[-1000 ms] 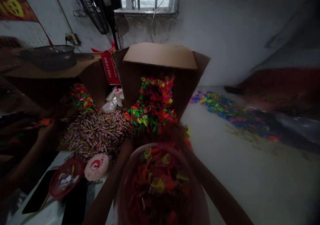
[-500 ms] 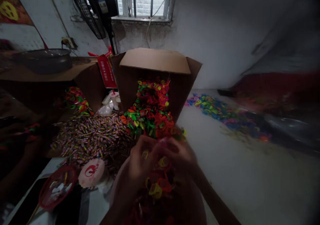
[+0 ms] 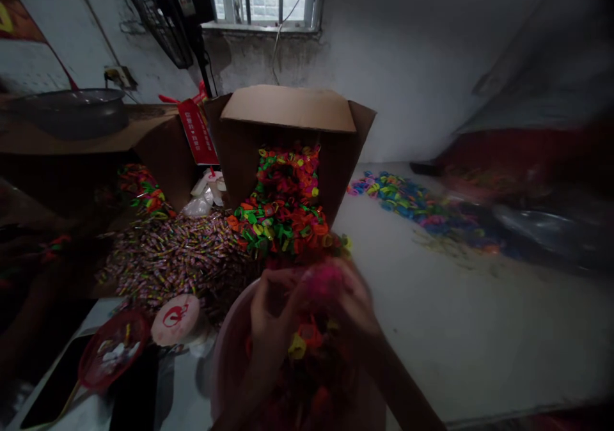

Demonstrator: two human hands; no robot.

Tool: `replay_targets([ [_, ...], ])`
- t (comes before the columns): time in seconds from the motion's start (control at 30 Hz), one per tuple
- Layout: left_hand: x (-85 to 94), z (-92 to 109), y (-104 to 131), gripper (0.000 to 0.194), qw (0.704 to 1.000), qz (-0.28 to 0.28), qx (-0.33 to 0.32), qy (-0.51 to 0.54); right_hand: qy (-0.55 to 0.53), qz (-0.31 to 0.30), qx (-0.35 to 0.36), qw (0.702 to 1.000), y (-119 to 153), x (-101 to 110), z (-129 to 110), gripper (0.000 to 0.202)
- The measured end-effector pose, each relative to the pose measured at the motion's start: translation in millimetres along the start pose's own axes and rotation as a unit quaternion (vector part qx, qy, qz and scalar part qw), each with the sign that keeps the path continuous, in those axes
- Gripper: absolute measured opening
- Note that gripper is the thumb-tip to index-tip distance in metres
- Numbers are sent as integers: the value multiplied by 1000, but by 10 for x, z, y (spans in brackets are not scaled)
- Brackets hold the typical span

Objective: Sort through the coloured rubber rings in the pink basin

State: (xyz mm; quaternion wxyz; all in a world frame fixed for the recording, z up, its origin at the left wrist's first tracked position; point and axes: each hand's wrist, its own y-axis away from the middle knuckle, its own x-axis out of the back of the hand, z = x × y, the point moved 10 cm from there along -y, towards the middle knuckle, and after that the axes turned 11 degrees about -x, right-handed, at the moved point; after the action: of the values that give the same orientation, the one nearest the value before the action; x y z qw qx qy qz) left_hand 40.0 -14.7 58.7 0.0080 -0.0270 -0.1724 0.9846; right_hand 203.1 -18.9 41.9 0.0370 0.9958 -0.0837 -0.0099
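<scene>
My left hand (image 3: 271, 306) and my right hand (image 3: 357, 300) meet above a pink basin (image 3: 223, 348). Between their fingertips is a bright pink plastic piece (image 3: 325, 279), smeared by motion, so its exact shape cannot be made out. Both hands are closed, fingers pinched on it. Loose plastic pieces in orange and yellow, such as a yellow one (image 3: 297, 346), lie in the basin below. Just beyond my hands, a heap of small green, orange and pink plastic pieces (image 3: 283, 226) spills from an open cardboard box (image 3: 288, 108).
Left of the basin lies a pile of small wrapped sticks (image 3: 177, 258). Nearer are a lidded cup (image 3: 176, 320), a red bowl (image 3: 115, 348) and a dark phone (image 3: 55, 380). Blue and green pieces (image 3: 403, 197) spread across the white table at right. Another person's arm (image 3: 29, 316) is at far left.
The view has shifted slightly, so the background sits a little left and higher. My hands remain together over the basin, and the pink piece between them shows more plainly.
</scene>
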Motion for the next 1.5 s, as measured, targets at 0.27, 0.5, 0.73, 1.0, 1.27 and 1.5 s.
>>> replay_targets([
  [0.27, -11, 187, 6, 24, 982, -131, -65, -116, -14, 5, -56, 998, 34, 89, 233, 50],
  [0.5, -178, 340, -50, 25, 938, -290, -94, -167, 35, -99, -19, 994, 164, 42, 127, 45],
  [0.73, -118, 477, -93, 20, 940, -267, -119, -178, 104, -116, 28, 987, 286, -50, -52, 47],
  [1.0, -128, 400, -41, 16, 941, -284, -73, -169, 197, -69, 58, 976, 262, -32, -88, 44],
  [1.27, -124, 538, -52, 15, 934, -294, -137, -152, 186, -91, 82, 975, 251, -52, -53, 41],
  [1.5, -125, 405, -47, 13, 939, -274, -120, -167, 177, -76, 83, 978, 220, -7, 27, 35],
])
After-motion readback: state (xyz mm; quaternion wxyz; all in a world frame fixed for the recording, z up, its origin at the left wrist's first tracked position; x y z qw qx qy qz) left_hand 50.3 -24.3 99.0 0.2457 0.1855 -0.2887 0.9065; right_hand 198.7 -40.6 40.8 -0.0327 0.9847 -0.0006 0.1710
